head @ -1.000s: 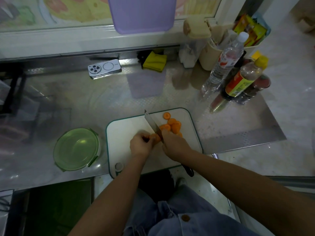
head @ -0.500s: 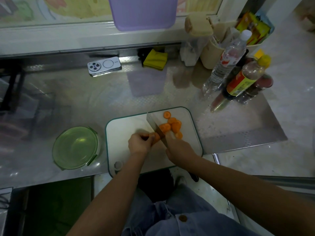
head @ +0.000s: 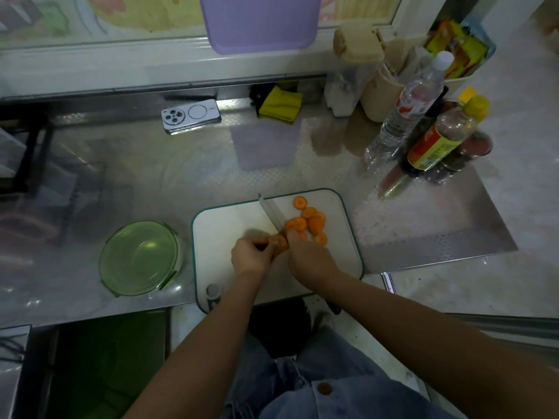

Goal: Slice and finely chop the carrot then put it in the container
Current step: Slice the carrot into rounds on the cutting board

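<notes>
A white cutting board (head: 223,225) with a green rim lies on the steel counter in front of me. My left hand (head: 249,257) grips a short carrot stub (head: 279,243) on the board. My right hand (head: 308,258) holds a knife (head: 272,216) whose blade points away and left, its edge down at the stub's cut end. Several round carrot slices (head: 311,220) lie just right of the blade. A green glass container (head: 140,257) stands empty to the left of the board.
A phone (head: 190,115) and a yellow cloth (head: 281,104) lie at the back of the counter. Bottles (head: 435,140) and tubs crowd the back right corner. A purple board (head: 258,22) hangs above. The counter edge runs just below the cutting board.
The knife rose and tilted half a second ago and has come down again at the carrot stub. Both hands stay in about the same place.
</notes>
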Demonstrator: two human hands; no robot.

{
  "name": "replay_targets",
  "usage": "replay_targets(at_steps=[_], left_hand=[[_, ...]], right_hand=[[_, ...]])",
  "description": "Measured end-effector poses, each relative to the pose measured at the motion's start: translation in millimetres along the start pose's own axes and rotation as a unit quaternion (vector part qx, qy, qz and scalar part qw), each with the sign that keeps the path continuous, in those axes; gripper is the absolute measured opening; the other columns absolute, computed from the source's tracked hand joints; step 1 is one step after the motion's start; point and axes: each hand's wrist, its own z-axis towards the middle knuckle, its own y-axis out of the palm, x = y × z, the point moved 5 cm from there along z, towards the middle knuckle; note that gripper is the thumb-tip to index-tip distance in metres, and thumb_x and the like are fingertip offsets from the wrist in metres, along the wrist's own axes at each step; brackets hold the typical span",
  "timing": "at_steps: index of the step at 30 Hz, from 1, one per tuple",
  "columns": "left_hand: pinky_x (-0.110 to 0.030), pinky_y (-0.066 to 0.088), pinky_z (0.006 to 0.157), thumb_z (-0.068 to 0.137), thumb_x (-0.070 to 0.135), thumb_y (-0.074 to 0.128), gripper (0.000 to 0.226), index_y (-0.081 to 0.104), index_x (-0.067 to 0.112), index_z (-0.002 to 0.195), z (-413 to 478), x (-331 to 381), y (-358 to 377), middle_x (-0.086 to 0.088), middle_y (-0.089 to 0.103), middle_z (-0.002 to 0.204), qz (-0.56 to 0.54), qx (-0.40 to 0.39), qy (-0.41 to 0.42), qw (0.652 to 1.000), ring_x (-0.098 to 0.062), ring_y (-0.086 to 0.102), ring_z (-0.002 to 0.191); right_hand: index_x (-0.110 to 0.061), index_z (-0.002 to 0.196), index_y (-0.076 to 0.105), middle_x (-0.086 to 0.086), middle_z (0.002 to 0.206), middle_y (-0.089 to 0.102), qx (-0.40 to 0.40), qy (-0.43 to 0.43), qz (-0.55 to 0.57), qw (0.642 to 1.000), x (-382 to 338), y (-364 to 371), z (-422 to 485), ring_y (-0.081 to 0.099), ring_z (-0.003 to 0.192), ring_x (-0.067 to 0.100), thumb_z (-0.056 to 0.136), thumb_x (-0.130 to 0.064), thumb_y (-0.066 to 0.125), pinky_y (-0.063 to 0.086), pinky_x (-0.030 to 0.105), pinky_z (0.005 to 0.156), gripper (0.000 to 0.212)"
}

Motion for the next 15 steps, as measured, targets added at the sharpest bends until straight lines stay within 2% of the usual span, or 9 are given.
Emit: replay_targets(at_steps=[4, 8, 12, 15], left_hand=[[-0.027, 0.049, 0.084, 0.077, 0.029, 0.078, 0.026, 0.075, 0.012, 0.096, -1.1, 0.6, -1.6, -0.008, 0.074, 0.098, 0.006, 0.000, 0.000, 1.000, -0.023, 0.067, 0.094], [-0.029, 0.050, 0.082, 0.078, 0.033, 0.076, 0.029, 0.075, 0.013, 0.099, -1.5, 3.7, -3.0, -0.009, 0.073, 0.100, 0.024, 0.006, 0.000, 1.000, -0.025, 0.067, 0.096], [-0.025, 0.044, 0.076, 0.081, 0.032, 0.074, 0.028, 0.074, 0.014, 0.102, -5.3, 6.5, -2.6, -0.009, 0.072, 0.103, 0.033, 0.006, -0.009, 0.999, -0.026, 0.065, 0.099], [-0.027, 0.046, 0.080, 0.080, 0.035, 0.074, 0.029, 0.074, 0.014, 0.101, -3.8, 4.9, -2.9, -0.009, 0.072, 0.104, 0.031, 0.007, -0.022, 0.999, -0.026, 0.065, 0.100]], right_hand=[[-0.007, 0.127, 0.038, 0.014, 0.108, 0.057, 0.026, -0.005, 0.044, 0.999, 5.0, -10.6, 4.3, 0.055, 0.091, 0.035, 0.095, -0.013, 0.038, 0.036, 0.036, 0.065, 0.033], [-0.006, 0.128, 0.038, 0.013, 0.089, 0.059, 0.036, 0.002, 0.058, 0.998, 9.0, -19.9, 3.2, 0.056, 0.074, 0.033, 0.094, -0.016, 0.042, 0.033, 0.033, 0.058, 0.036], [-0.007, 0.123, 0.041, 0.008, 0.079, 0.053, 0.044, -0.010, 0.060, 0.997, 7.7, -28.4, -0.7, 0.048, 0.063, 0.025, 0.093, -0.018, 0.044, 0.034, 0.033, 0.055, 0.033], [-0.006, 0.128, 0.039, 0.013, 0.085, 0.058, 0.035, -0.018, 0.044, 0.998, 5.1, -31.5, -6.3, 0.055, 0.070, 0.030, 0.092, -0.019, 0.045, 0.042, 0.037, 0.058, 0.038]])
